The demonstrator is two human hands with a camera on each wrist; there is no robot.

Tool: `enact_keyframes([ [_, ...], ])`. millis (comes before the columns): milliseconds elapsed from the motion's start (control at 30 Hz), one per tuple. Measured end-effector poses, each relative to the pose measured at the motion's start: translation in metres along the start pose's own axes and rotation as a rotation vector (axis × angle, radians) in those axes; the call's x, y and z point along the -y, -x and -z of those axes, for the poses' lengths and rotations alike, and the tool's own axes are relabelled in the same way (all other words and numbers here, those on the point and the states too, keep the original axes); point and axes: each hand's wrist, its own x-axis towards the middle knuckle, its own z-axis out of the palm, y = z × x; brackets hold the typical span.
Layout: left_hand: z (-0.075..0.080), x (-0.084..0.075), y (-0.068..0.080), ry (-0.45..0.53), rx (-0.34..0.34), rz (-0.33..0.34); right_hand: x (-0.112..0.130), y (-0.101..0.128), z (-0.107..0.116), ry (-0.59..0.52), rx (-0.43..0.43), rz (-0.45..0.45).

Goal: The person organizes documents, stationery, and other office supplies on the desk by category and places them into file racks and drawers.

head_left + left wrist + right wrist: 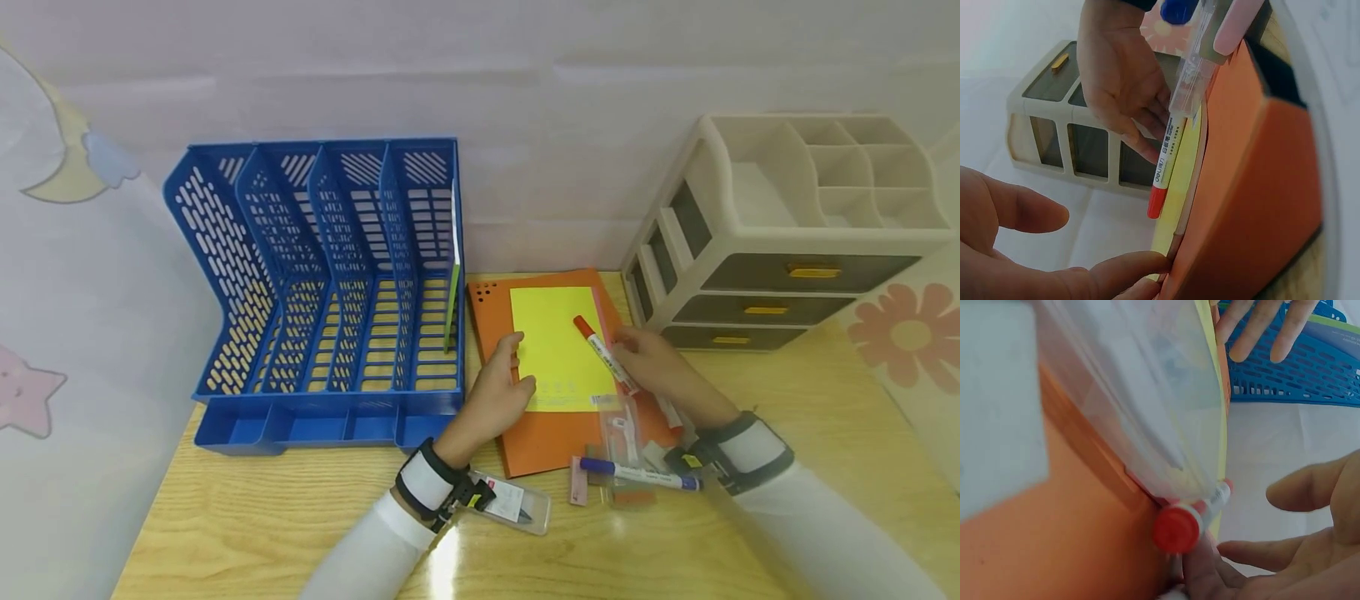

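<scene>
An orange folder (540, 442) lies on the wooden desk with a yellow sheet (555, 346) on top. A red-capped marker (603, 354) rests slantwise across the sheet's right side. My left hand (498, 387) is at the folder's left edge, its fingertips (1129, 265) touching the edges of the sheet and folder, the thumb apart. The straight fingers of my right hand (660, 367) touch the marker (1166, 169) from the right. In the right wrist view the palm (1310, 550) is open beside the marker's red end (1179, 528).
A blue four-slot file rack (322, 283) stands at the left, with a green-edged sheet in its right slot. A beige drawer organiser (780, 233) stands at the right. A clear plastic bag (626, 433), blue marker (637, 473), pink eraser (578, 482) and small clear case (513, 500) lie near the front.
</scene>
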Motion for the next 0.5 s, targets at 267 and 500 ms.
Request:
enact_keyframes([
  [267,0.0022,-0.0018,0.0013,0.008,-0.001,-0.001,-0.0058,-0.0003,-0.0008,-0.083,-0.028,-0.012],
  [500,0.0042,-0.0024,0.0021,0.024,-0.013,0.027,-0.0070,0.0022,-0.0019,-0.018,-0.068,-0.016],
])
